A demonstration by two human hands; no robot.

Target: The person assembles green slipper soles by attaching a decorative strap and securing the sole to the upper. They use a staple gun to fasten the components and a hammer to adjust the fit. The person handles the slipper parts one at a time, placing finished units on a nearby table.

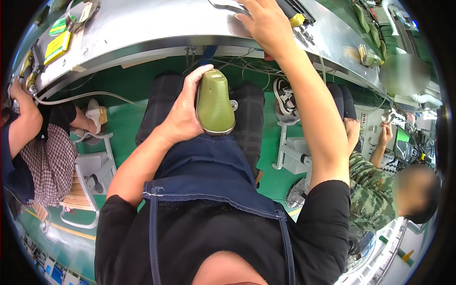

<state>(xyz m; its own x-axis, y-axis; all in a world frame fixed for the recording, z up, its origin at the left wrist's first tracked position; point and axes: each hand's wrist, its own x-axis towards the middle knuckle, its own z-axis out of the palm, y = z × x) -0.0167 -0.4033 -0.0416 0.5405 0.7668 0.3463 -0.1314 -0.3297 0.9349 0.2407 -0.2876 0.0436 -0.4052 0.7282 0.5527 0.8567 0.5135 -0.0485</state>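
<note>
Over my lap, my left hand point(182, 113) is wrapped round an olive-green shoe last point(216, 102). It stands with its narrower end toward the bench and its wider, metal-rimmed end toward me. My right hand point(267, 29) stretches out over the metal workbench point(166, 21), thumb apart from the fingers and nothing seen in its grip; the top edge cuts off part of the fingers. Beside those fingers lies a curved dark metal tool point(227, 6), only partly visible. Just right of the hand is a black tool with a yellow end point(297, 20).
Yellow and green boxes point(57, 47) and a metal ring point(80, 14) sit on the bench's left. A hose point(85, 93) hangs at left; cables point(251, 64) run under the bench. Co-workers sit on both sides, one in a camouflage shirt point(373, 190). White chairs point(294, 152) flank me.
</note>
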